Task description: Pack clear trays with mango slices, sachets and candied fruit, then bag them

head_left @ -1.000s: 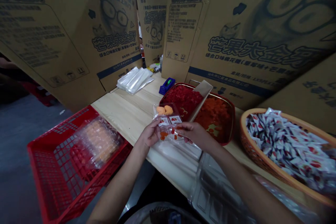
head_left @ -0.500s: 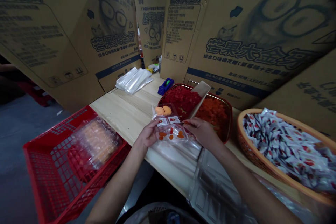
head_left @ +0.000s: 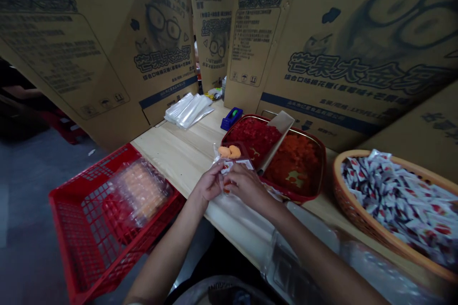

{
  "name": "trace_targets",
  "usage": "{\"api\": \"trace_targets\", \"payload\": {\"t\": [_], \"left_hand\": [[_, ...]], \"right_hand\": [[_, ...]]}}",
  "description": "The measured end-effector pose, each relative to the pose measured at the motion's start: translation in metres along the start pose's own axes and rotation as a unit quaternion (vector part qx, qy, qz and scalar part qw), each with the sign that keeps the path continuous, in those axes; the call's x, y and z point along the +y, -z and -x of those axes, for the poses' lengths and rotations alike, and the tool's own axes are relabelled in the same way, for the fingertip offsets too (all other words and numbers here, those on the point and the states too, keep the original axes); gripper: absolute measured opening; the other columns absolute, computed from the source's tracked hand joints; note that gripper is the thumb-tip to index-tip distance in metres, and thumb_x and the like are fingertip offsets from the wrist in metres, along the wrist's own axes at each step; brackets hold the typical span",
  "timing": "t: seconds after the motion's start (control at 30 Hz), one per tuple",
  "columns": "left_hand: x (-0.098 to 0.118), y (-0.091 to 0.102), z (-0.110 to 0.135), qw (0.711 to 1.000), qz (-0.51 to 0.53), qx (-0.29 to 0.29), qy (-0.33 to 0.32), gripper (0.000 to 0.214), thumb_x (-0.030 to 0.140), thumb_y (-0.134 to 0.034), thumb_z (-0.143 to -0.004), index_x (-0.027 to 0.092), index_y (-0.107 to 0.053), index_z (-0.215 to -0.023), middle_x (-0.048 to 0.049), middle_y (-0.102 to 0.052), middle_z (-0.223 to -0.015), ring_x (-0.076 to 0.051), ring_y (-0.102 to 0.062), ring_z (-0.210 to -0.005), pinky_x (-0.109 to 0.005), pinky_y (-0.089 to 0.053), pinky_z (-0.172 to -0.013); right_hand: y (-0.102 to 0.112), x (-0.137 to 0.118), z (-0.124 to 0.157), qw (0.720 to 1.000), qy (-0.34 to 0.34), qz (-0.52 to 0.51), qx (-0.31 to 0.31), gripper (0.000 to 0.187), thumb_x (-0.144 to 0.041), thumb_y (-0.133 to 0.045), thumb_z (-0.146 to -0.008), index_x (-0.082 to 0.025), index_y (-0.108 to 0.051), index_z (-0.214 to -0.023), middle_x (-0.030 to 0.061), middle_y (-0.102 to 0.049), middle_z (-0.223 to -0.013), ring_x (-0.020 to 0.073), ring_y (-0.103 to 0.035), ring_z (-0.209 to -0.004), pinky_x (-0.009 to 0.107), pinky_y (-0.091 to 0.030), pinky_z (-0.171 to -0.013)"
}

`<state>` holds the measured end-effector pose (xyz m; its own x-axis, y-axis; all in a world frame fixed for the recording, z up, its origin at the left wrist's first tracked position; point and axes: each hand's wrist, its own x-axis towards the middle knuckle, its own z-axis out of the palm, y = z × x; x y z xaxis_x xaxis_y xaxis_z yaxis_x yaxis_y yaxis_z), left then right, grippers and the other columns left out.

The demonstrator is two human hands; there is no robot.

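Observation:
A clear plastic compartment tray (head_left: 234,158) rests at the table's front, holding two orange pieces at its far end, small packets in the middle and red and orange bits near me. My left hand (head_left: 209,184) grips its near left edge, fingers curled. Over the tray's near part, my right hand (head_left: 244,182) lies with fingers bent, hiding the small bits. Just behind the tray sits a red divided tray (head_left: 322,159) with dark red candy on one side, orange on the other.
A red plastic crate (head_left: 82,233) holding filled clear trays stands left of the wooden table (head_left: 179,150). An orange basket (head_left: 348,207) of small packets is at right. Clear bags (head_left: 188,109), a blue tape dispenser (head_left: 231,116) and tall printed cardboard boxes (head_left: 322,47) stand behind. Empty clear trays (head_left: 296,267) lie near me.
My right hand has moved left from the tray's right side onto its near part, covering the red and orange bits. My left hand stays at the left edge.

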<state>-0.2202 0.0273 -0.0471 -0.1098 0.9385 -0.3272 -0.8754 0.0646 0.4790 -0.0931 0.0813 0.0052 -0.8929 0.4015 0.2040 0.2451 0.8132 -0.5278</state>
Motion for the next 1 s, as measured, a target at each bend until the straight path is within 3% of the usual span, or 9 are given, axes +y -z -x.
{"api": "trace_targets", "payload": {"t": [0.13,0.23,0.47,0.63,0.73,0.87,1.0], "left_hand": [[0.0,0.0,0.004,1.0,0.001,0.005,0.0,0.019,0.02,-0.049,-0.083,0.016,-0.057,-0.1,-0.0051,-0.067,-0.081,-0.016,-0.064,-0.066,-0.028,-0.05,-0.064],[0.0,-0.004,0.009,1.0,0.006,0.007,0.002,0.019,0.02,-0.051,-0.082,0.015,-0.057,-0.1,-0.0054,-0.067,-0.083,-0.016,-0.064,-0.07,-0.03,-0.049,-0.068],[-0.006,-0.02,0.023,1.0,0.015,-0.007,0.0,0.02,0.018,-0.05,-0.082,0.018,-0.058,-0.1,-0.0031,-0.067,-0.086,-0.014,-0.063,-0.07,-0.028,-0.049,-0.066],[-0.02,-0.029,0.032,1.0,0.021,0.002,-0.004,0.02,0.017,-0.054,-0.08,0.018,-0.06,-0.099,-0.0023,-0.066,-0.082,-0.013,-0.061,-0.066,-0.025,-0.048,-0.063],[-0.029,-0.034,0.036,1.0,0.021,0.005,-0.006,0.019,0.018,-0.054,-0.08,0.018,-0.06,-0.098,-0.002,-0.067,-0.081,-0.013,-0.061,-0.065,-0.025,-0.047,-0.063],[-0.037,-0.04,0.041,0.999,0.033,0.006,-0.037,0.02,0.014,-0.053,-0.08,0.02,-0.059,-0.099,0.0002,-0.067,-0.082,-0.011,-0.062,-0.067,-0.022,-0.048,-0.063],[-0.037,-0.045,0.053,0.999,0.023,-0.008,-0.021,0.029,0.017,-0.05,-0.082,0.021,-0.054,-0.11,-0.0038,-0.066,-0.094,-0.016,-0.064,-0.077,-0.029,-0.05,-0.07]], "right_hand": [[0.009,0.008,0.002,0.986,-0.052,-0.153,0.041,0.01,-0.009,-0.052,-0.076,-0.017,-0.055,-0.071,-0.0021,-0.055,-0.071,0.0112,-0.051,-0.068,0.022,-0.038,-0.064],[0.019,0.008,0.008,0.979,-0.074,-0.184,0.052,0.007,-0.012,-0.051,-0.077,-0.018,-0.054,-0.073,-0.0036,-0.054,-0.068,0.0105,-0.05,-0.063,0.021,-0.038,-0.06],[0.016,-0.013,0.02,0.998,-0.048,0.028,0.013,0.015,-0.014,-0.055,-0.078,-0.019,-0.064,-0.088,0.0048,-0.057,-0.092,0.0165,-0.053,-0.089,0.028,-0.039,-0.076],[0.021,-0.033,0.031,0.982,-0.054,0.177,-0.02,0.013,-0.015,-0.052,-0.081,-0.015,-0.064,-0.083,0.0092,-0.061,-0.094,0.0221,-0.055,-0.092,0.035,-0.038,-0.08],[0.019,-0.042,0.042,0.967,-0.046,0.25,0.001,0.019,-0.011,-0.044,-0.084,-0.014,-0.063,-0.084,0.0115,-0.062,-0.093,0.0247,-0.054,-0.095,0.038,-0.036,-0.082],[0.018,-0.044,0.055,0.97,-0.052,0.233,0.042,0.018,-0.014,-0.045,-0.085,-0.015,-0.062,-0.079,0.0092,-0.064,-0.087,0.0225,-0.055,-0.09,0.034,-0.036,-0.076],[0.042,-0.022,0.065,0.975,-0.09,0.14,0.149,0.014,-0.02,-0.048,-0.084,-0.019,-0.061,-0.085,0.0044,-0.064,-0.085,0.0174,-0.057,-0.083,0.029,-0.038,-0.072]]}}
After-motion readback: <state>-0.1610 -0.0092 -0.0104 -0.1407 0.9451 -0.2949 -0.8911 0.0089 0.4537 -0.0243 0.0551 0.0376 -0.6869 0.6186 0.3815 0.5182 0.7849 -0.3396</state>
